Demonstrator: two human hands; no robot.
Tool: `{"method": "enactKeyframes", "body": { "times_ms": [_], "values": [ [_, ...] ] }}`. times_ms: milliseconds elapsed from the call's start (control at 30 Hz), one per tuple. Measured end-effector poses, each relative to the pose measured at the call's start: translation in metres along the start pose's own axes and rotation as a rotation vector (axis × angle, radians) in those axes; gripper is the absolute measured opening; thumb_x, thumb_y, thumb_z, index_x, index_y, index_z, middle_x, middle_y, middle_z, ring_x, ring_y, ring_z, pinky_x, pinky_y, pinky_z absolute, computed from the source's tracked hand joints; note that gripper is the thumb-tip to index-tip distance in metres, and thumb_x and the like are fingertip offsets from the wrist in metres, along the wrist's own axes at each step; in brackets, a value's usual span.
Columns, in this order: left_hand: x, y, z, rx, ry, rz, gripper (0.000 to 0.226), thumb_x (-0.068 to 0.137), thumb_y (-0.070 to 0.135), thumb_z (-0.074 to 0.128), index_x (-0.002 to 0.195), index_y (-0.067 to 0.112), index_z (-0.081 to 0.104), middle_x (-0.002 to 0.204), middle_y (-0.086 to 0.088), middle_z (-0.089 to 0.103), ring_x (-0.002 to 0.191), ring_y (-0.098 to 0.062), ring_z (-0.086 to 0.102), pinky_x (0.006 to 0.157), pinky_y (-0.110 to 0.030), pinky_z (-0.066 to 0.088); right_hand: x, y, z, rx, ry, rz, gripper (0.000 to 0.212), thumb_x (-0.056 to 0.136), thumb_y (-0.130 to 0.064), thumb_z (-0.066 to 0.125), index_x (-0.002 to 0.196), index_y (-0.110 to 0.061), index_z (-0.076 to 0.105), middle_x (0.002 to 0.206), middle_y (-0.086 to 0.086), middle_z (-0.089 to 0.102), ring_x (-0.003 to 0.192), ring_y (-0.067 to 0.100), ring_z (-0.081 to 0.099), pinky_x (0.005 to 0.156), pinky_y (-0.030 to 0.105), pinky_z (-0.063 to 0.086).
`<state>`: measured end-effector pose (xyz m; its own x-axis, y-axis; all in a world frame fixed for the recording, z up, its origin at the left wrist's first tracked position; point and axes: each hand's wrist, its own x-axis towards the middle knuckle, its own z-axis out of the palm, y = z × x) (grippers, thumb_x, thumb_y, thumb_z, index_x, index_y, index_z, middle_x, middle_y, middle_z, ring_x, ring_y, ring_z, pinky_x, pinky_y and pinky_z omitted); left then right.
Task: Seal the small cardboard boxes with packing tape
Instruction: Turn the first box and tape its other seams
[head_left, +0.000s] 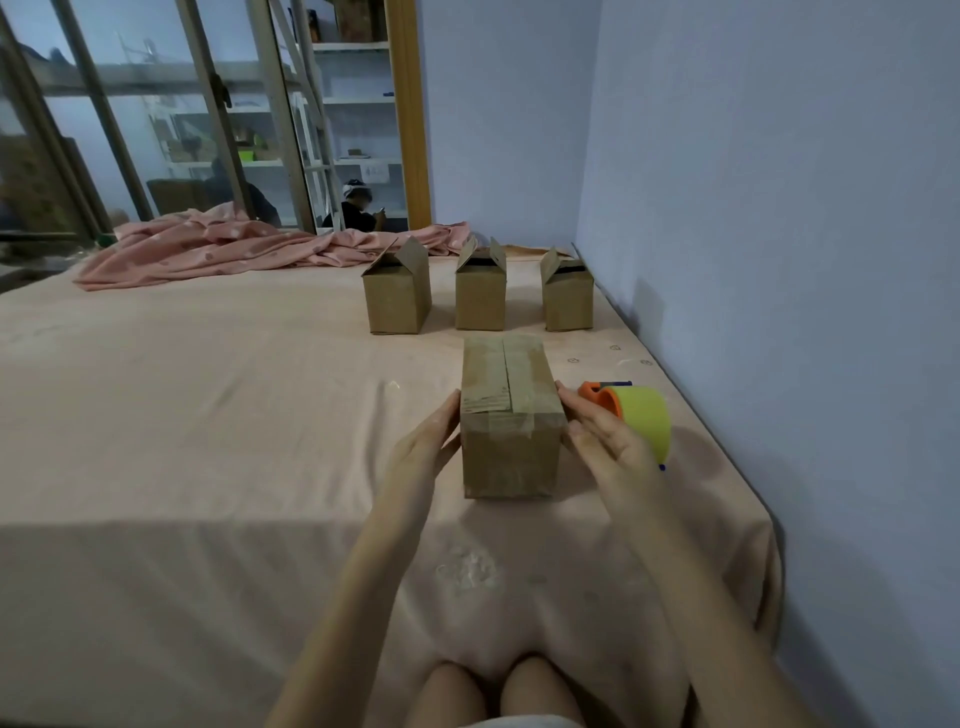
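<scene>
While the taped box (511, 415) sits on the bed sheet (208, 415) right in front of them, the left hand (431, 441) and right hand (602, 434) lie flat against its two sides, fingers straight, probably steadying it or rubbing the tape ends down. Tape dispenser (631, 415) is parked just beside the right hand for easy reach, and three open boxes (480, 293) wait in a row further back, flaps up, so I'd guess they're next.

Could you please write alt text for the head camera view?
A person's left hand and right hand press flat against the sides of a taped cardboard box on a bed. A tape dispenser lies right of it; three open boxes stand behind.
</scene>
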<state>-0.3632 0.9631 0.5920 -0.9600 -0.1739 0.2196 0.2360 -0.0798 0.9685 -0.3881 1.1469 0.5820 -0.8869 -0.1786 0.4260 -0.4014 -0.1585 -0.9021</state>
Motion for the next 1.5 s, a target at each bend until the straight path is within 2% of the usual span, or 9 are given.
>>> {"method": "enactKeyframes", "body": {
  "times_ms": [167,333,533,667,800,967,1133,1267,1500],
  "values": [
    [-0.017,-0.006,-0.015,0.030,-0.063,0.139,0.033,0.099,0.013,0.043,0.126,0.028,0.053,0.126,0.013,0.061,0.123,-0.005,0.052,0.102,-0.023,0.043,0.001,0.003,0.008,-0.050,0.033,-0.049,0.038,0.086,0.003,0.060,0.107,-0.029,0.063,0.112,-0.022,0.063,0.108,-0.007,0.057,0.082,0.006,0.044],
    [-0.015,-0.013,-0.028,-0.086,-0.113,0.119,0.039,0.099,0.004,0.036,0.131,0.019,0.051,0.125,0.013,0.062,0.123,-0.006,0.052,0.094,-0.017,0.046,0.001,0.002,0.010,-0.076,0.052,-0.065,0.037,0.084,0.000,0.063,0.107,-0.029,0.063,0.110,-0.024,0.063,0.106,-0.005,0.058,0.083,0.008,0.046],
    [-0.013,-0.011,-0.021,0.037,-0.015,0.191,0.032,0.091,0.010,0.057,0.117,0.028,0.063,0.118,0.015,0.065,0.117,-0.004,0.057,0.094,-0.019,0.047,0.002,0.002,0.010,-0.079,0.068,-0.073,0.037,0.083,0.002,0.063,0.104,-0.028,0.064,0.102,-0.030,0.065,0.105,-0.010,0.057,0.079,0.006,0.045],
    [-0.011,-0.011,-0.017,0.067,0.050,0.204,0.031,0.087,0.010,0.064,0.110,0.031,0.067,0.110,0.019,0.068,0.110,0.001,0.060,0.085,-0.012,0.049,0.006,0.003,0.010,-0.047,0.103,-0.061,0.036,0.081,0.005,0.065,0.101,-0.025,0.066,0.102,-0.021,0.068,0.104,-0.005,0.060,0.079,0.008,0.047],
    [-0.006,-0.012,-0.008,0.020,0.133,0.174,0.028,0.083,0.011,0.069,0.110,0.021,0.070,0.106,0.015,0.070,0.105,-0.001,0.063,0.079,-0.010,0.049,0.011,0.003,0.013,-0.034,0.148,-0.070,0.034,0.079,0.010,0.063,0.109,-0.008,0.063,0.109,-0.008,0.063,0.098,-0.014,0.058,0.077,0.005,0.045],
    [-0.005,-0.015,-0.001,0.061,0.240,0.170,0.028,0.081,0.011,0.071,0.108,0.013,0.072,0.100,0.014,0.072,0.097,-0.001,0.066,0.074,-0.010,0.050,0.012,0.005,0.015,-0.027,0.178,-0.066,0.032,0.078,0.013,0.063,0.107,-0.002,0.062,0.108,-0.007,0.063,0.094,-0.010,0.061,0.076,0.005,0.046],
    [-0.009,-0.016,-0.010,-0.041,0.116,0.141,0.026,0.084,0.011,0.068,0.109,0.018,0.071,0.107,0.008,0.071,0.104,-0.007,0.065,0.083,-0.018,0.052,0.008,0.005,0.008,-0.066,0.134,-0.067,0.037,0.079,0.015,0.060,0.107,-0.009,0.062,0.108,-0.011,0.063,0.098,-0.018,0.055,0.077,0.003,0.044],
    [-0.006,-0.014,-0.006,-0.036,0.188,0.115,0.024,0.080,0.008,0.070,0.102,0.016,0.073,0.101,0.009,0.073,0.098,-0.009,0.067,0.082,-0.021,0.054,0.009,0.006,0.010,-0.051,0.160,-0.056,0.035,0.078,0.014,0.062,0.106,-0.008,0.062,0.109,-0.008,0.062,0.097,-0.017,0.056,0.077,0.004,0.045],
    [-0.002,-0.018,-0.002,0.004,0.265,0.116,0.015,0.074,0.013,0.075,0.086,0.022,0.072,0.095,0.013,0.073,0.092,-0.006,0.069,0.069,-0.013,0.052,0.012,0.007,0.015,-0.041,0.209,-0.016,0.030,0.076,0.008,0.069,0.098,-0.010,0.065,0.101,-0.009,0.066,0.093,-0.007,0.063,0.073,0.007,0.048]
  ]
}}
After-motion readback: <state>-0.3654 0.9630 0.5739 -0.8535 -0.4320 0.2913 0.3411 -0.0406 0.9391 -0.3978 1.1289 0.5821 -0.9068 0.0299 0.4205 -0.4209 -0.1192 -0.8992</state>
